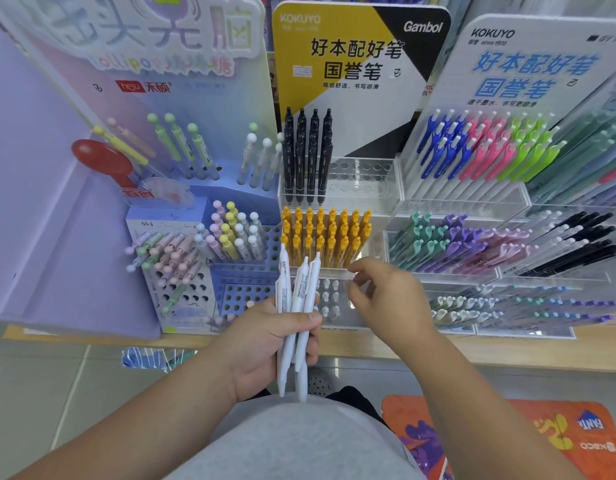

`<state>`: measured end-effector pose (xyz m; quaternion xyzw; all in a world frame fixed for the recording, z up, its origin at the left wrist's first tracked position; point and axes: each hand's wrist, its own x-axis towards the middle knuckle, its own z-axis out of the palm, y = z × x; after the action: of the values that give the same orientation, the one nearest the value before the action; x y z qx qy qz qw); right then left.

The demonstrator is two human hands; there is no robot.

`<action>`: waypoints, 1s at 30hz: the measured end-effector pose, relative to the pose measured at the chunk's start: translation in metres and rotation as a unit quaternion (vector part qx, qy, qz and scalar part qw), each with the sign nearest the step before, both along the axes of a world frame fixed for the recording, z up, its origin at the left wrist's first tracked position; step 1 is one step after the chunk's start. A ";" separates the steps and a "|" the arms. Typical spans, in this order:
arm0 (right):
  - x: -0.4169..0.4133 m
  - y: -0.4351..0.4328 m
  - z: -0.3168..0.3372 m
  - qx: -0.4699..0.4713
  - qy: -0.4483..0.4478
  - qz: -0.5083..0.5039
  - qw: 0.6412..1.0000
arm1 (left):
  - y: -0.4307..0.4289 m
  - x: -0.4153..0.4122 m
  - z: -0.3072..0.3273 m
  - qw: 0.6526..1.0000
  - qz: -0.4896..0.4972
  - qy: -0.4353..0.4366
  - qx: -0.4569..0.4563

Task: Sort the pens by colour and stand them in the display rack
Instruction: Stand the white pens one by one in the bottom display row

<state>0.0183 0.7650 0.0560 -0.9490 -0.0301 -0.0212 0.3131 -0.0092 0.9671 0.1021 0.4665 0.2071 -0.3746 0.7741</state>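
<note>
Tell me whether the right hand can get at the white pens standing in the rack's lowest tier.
Likely yes: the right hand sits just beside the standing white pens, nothing between them, and holds nothing visible.

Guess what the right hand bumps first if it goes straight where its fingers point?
Likely the front edge of the clear rack, just past the fingertips of the right hand, with a few white pens standing behind it; depth unclear.

Facing pale wooden shelf with lilac panel at left; overlooking grey floor tiles, orange mat lower right.
</note>
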 end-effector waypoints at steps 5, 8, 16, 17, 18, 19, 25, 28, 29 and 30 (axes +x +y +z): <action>-0.005 0.015 0.056 0.414 0.191 -0.078 0.887 | -0.009 0.001 0.003 0.999 -0.031 -0.019 0.014; -0.006 0.020 0.067 0.451 0.209 -0.090 0.863 | -0.015 0.002 0.004 0.998 -0.047 -0.029 0.017; -0.006 -0.002 0.066 0.507 0.203 -0.146 0.825 | -0.022 0.004 0.007 0.998 -0.054 -0.015 0.008; -0.005 -0.008 0.066 0.511 0.185 -0.163 0.823 | -0.022 0.004 0.007 0.999 -0.039 -0.002 0.002; -0.003 -0.015 0.067 0.514 0.165 -0.176 0.823 | -0.021 0.004 0.006 1.000 -0.026 0.008 -0.003; -0.003 -0.021 0.068 0.513 0.145 -0.185 0.826 | -0.021 0.004 0.007 1.000 -0.017 0.011 -0.004; -0.007 -0.042 0.059 0.375 0.055 -0.138 0.915 | -0.017 0.002 0.006 1.000 -0.001 0.006 -0.012; -0.009 -0.039 0.039 0.249 0.031 -0.108 0.962 | -0.015 0.001 0.004 1.000 0.009 0.004 -0.010; -0.009 -0.035 0.033 0.219 0.025 -0.094 0.971 | -0.015 0.001 0.003 1.000 0.012 0.002 -0.005; -0.010 -0.031 0.027 0.193 0.017 -0.079 0.978 | -0.014 0.001 0.003 1.000 0.014 0.003 0.001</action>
<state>0.0086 0.7339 0.0832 -0.8705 0.0546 -0.0352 0.4878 -0.0085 0.9528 0.1049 0.4630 0.2158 -0.3649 0.7784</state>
